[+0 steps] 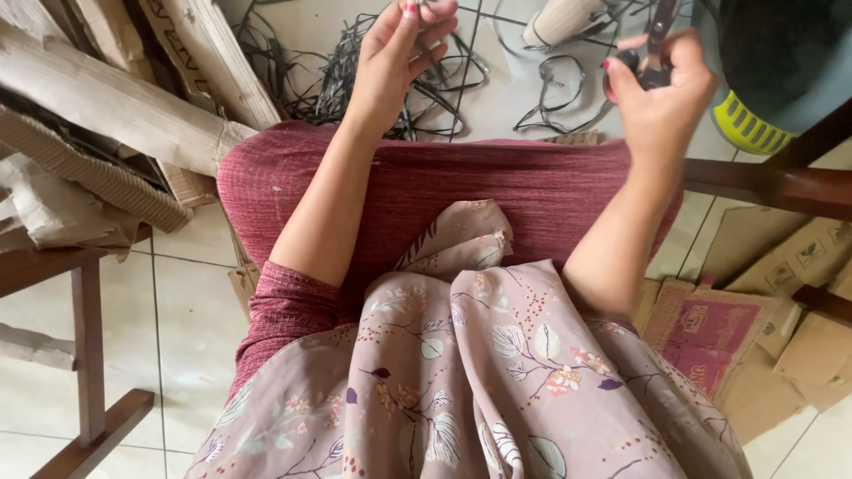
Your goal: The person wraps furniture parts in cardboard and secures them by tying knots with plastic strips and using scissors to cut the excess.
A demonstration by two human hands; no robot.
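Note:
I am seated, looking down over a floral shawl (479,372) and a dark red skirt (461,182). My left hand (399,53) is raised at the top middle, its fingertips pinched on a thin black strip (448,62) that trails down toward the floor. My right hand (657,84) is at the upper right, closed around the handles of dark scissors (655,44), whose blades point up out of the frame.
A tangle of black strips (337,80) lies on the white tiled floor ahead. Torn cardboard (98,115) is stacked on a wooden frame at left. Flattened boxes (754,310) lie at right under a wooden chair leg (772,182). A beige cone (564,19) rests at the top.

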